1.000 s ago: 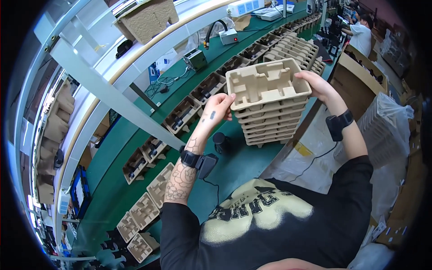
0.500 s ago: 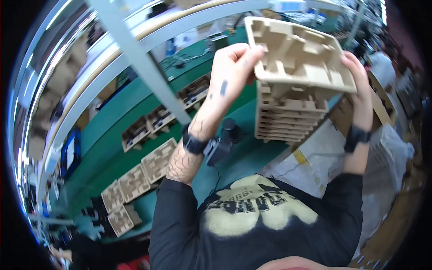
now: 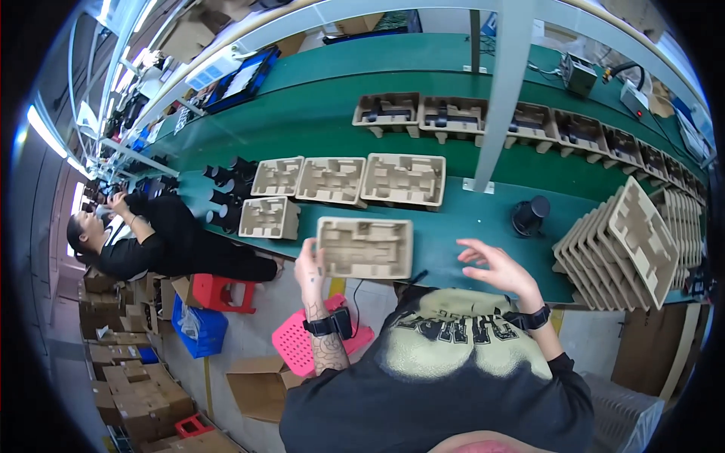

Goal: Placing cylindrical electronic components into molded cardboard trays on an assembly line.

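Observation:
My left hand (image 3: 309, 266) grips the left end of a tan moulded-pulp tray (image 3: 365, 269), held level with its compartments facing up at the bench's near edge. Apart from that tray, my right hand (image 3: 492, 266) hangs over the bench edge with its fingers spread and nothing in them. Beyond the held tray, similar pulp trays (image 3: 404, 202) stand on the bench to the left. A tall, leaning stack of pulp trays (image 3: 615, 245) rises at the right. Between that stack and the metal post, a black cylindrical object (image 3: 531, 214) sits on the bench.
Pulp trays with dark parts (image 3: 453, 122) line the green bench (image 3: 302, 106) at the back. A metal post (image 3: 504, 98) rises from it. At left, a co-worker (image 3: 174, 234) stands near black devices (image 3: 226, 192). Below are a pink stool (image 3: 306, 340), blue bin (image 3: 198, 328) and cartons (image 3: 143, 385).
My view has swung left. The tray, held up in both hands above a stack, is now lower by the bench edge in my left hand alone. My right hand has let go.

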A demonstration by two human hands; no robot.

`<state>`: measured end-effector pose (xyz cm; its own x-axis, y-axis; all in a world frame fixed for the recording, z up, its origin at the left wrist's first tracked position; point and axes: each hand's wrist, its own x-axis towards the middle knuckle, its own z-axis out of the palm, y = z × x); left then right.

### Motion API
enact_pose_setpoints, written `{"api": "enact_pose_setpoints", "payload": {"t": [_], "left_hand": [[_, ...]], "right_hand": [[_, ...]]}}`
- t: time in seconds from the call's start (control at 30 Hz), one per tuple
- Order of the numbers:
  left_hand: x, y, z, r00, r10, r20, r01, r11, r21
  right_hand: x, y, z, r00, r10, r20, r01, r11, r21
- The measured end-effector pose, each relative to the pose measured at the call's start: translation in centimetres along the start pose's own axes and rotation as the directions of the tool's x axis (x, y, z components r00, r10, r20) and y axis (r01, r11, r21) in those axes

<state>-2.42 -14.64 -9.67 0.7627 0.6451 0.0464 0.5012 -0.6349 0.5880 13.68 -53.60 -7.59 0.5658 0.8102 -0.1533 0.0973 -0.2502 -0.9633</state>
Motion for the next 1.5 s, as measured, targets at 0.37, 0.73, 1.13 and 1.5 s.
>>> {"api": "enact_pose_setpoints", "payload": {"t": [0.37, 0.73, 1.13, 1.5], "left_hand": [[2.3, -1.0, 6.2, 0.985, 0.029, -0.169, 0.061, 0.863, 0.502], [-3.9, 39.4, 15.2, 0.422, 0.853, 0.308, -0.420, 0.485, -0.768], [-3.7, 50.4, 22.9, 0.202, 0.739, 0.642, -0.122, 0.670, -0.732], [-2.7, 47.2, 23.7, 0.094, 0.570, 0.816, 0.019, 0.819, -0.574]], "right_hand": [[-11.3, -7.1, -7.6, 0.557, -0.237, -0.796, 0.169, 0.971, -0.170], [-30.4, -0.5, -18.9, -0.042, 0.275, -0.961, -0.338, 0.901, 0.273], [-28.6, 2.4, -20.9, -0.014, 0.148, -0.989, 0.042, 0.988, 0.148], [-27.3, 3.0, -23.3, 0.018, 0.103, -0.995, 0.304, 0.947, 0.103]]}}
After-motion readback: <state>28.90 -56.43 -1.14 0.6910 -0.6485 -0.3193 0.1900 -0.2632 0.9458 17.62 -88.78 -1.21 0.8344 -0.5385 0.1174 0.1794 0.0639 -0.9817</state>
